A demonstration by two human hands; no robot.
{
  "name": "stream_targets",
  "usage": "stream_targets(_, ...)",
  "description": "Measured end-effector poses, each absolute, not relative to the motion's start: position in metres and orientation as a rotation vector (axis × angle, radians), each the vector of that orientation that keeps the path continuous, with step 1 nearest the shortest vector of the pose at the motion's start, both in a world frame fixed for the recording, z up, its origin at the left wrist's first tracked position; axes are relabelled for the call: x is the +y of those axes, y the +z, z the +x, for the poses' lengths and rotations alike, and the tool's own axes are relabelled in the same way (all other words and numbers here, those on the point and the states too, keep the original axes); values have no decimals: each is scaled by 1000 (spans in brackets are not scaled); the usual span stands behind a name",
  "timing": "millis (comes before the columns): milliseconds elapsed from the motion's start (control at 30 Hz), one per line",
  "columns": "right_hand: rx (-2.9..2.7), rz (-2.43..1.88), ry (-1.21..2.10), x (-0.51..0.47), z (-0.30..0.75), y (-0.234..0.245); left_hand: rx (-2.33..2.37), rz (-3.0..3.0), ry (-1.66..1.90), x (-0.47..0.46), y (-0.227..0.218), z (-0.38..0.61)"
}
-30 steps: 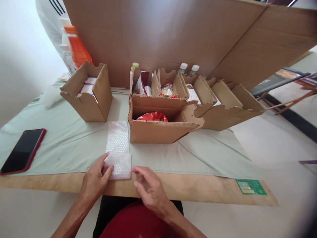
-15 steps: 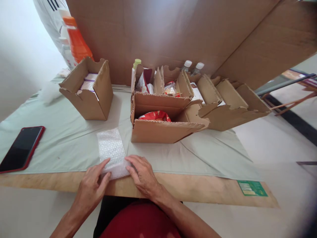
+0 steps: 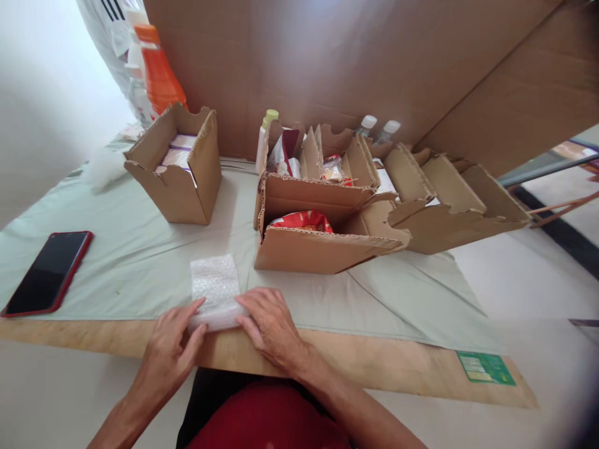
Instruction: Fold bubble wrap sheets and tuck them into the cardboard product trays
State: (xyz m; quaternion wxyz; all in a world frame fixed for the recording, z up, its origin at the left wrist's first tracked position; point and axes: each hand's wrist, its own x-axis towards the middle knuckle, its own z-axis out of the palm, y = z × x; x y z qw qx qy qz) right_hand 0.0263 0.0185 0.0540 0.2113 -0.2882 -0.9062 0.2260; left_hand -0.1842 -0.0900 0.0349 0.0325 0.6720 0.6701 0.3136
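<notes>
A strip of bubble wrap (image 3: 216, 279) lies on the green cloth by the table's front edge, its near end rolled or folded into a thick bundle. My left hand (image 3: 174, 340) grips the left end of that bundle between thumb and fingers. At the right end, my right hand (image 3: 271, 327) holds it the same way. Whether anything is inside the roll cannot be made out. The far part of the wrap lies flat, pointing away from me.
Cardboard bins (image 3: 322, 252) holding packets stand beyond my right hand. Another cardboard box (image 3: 189, 196) with white packs stands behind the wrap. A red-cased phone (image 3: 49, 271) lies left. Farther back are an orange bottle (image 3: 161, 72) and a green-capped bottle (image 3: 264, 140). A green label (image 3: 485, 368) lies front right.
The flat part of the bubble wrap has become shorter as the near bundle has rolled a little away from me, with both hands staying on its ends. The view has shifted slightly.
</notes>
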Motion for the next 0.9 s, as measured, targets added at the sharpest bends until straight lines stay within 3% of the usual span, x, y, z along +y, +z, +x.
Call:
stream_targets(167,-2649,-655,322,25,11,54,2374,1928,899,-48,22,-203)
stream_targets(267,-2722,-627,299,41,-7,44,2437,1744,1010,-50,27,-202)
stream_targets(367,-2667,-723,506,54,-18,39,2365,1230,1311,-75,38,-189)
stream_targets(533,-2339,-977,1035,38,-10,55,1618,256,1571,-96,51,-155)
stream_targets(667,-2259,-937,1312,14,12,69,1332,90,1533,-85,56,-141)
stream_targets(767,-2090,-1002,1409,7,33,71,1345,89,1458,-83,54,-133)
stream_targets(900,-1755,-987,1862,5,57,72,1432,264,1454,-89,48,-115)
